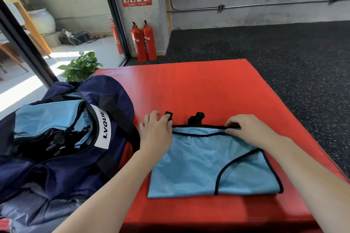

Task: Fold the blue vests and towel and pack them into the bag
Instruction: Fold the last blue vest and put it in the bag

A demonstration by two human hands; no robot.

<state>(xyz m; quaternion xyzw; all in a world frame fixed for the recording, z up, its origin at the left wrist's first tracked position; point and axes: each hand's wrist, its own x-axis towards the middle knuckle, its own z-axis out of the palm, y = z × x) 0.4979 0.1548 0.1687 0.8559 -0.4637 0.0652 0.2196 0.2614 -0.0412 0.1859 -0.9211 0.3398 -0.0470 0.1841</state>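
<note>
A light blue mesh vest (206, 164) with black trim lies folded on the red mat (208, 89). My left hand (156, 130) pinches a black strap end (168, 115) at the vest's far left corner. My right hand (246, 128) pinches the black-trimmed top edge at the far right. A second black strap (196, 119) sticks out between the hands. The navy duffel bag (62, 138) lies open on the left. Folded light blue vests (49, 119) show inside it.
A potted green plant (81, 67) stands behind the bag. Red fire extinguishers (144, 41) stand by the far wall next to a glass door. Dark speckled floor (265, 47) surrounds the mat on the right and behind.
</note>
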